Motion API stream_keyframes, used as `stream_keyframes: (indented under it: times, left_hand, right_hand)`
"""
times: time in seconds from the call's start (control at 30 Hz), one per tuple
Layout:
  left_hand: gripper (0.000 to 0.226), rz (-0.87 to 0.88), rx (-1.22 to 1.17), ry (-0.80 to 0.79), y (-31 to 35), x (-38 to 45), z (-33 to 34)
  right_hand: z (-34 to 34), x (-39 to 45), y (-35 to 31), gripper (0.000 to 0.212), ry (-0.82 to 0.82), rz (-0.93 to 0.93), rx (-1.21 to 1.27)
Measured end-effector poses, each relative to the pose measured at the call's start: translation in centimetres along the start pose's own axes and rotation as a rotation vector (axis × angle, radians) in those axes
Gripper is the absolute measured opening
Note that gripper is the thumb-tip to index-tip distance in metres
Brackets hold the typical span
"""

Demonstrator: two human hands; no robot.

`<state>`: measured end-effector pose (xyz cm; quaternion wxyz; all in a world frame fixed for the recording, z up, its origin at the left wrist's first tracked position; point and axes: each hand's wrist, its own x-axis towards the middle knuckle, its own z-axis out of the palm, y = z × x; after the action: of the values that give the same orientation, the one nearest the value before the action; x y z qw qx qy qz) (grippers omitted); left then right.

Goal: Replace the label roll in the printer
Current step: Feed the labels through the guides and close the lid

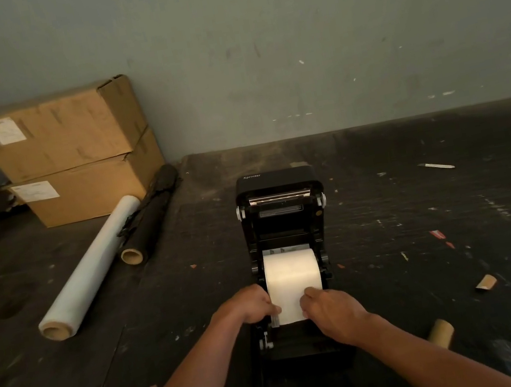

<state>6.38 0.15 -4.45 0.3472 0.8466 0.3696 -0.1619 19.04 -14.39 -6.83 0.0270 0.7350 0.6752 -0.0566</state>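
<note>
A black label printer [277,186] stands on the dark table with its lid swung up and back. A white label roll [291,272] lies in its open bay. The loose end of the roll [290,310] is drawn toward me over the front of the printer. My left hand [253,303] pinches the left edge of that strip. My right hand [331,311] pinches its right edge. An empty cardboard core [441,333] lies on the table to the right of the printer.
Two stacked cardboard boxes [69,151] stand at the back left against the wall. A clear film roll [90,270] and a black roll [148,215] lie in front of them. A torn cardboard scrap [486,283] and a white pen [436,165] lie at right.
</note>
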Motion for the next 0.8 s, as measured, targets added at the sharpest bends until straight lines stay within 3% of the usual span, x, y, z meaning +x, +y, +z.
stream_keyframes:
  times: [0.1,0.2,0.3,0.43,0.67,0.8]
  left_hand:
    - [0.026,-0.008,-0.021,-0.006,0.2,0.0,-0.1]
    - [0.022,-0.011,-0.013,-0.004,0.1,0.2,-0.1]
    - [0.025,-0.010,0.002,-0.013,0.0,0.3,-0.1]
    - [0.026,-0.015,0.035,-0.013,0.2,0.3,0.0]
    - [0.024,-0.029,0.057,0.002,0.7,0.0,0.5]
    - [0.020,-0.037,-0.071,0.081,0.4,-0.4,0.9]
  right_hand:
    - [0.0,-0.5,-0.1,0.023,0.068,0.106,0.146]
    - [0.2,-1.4,0.8,0.008,0.232,0.389,0.502]
    - [0.5,-2.2,2.3,0.013,0.278,0.620,0.795]
    - [0.8,-1.9,2.7,0.013,0.113,0.574,0.857]
    - [0.1,-1.2,2.5,0.014,0.021,0.559,0.761]
    - [-0.4,-0.4,2.6,0.018,-0.058,0.549,0.675]
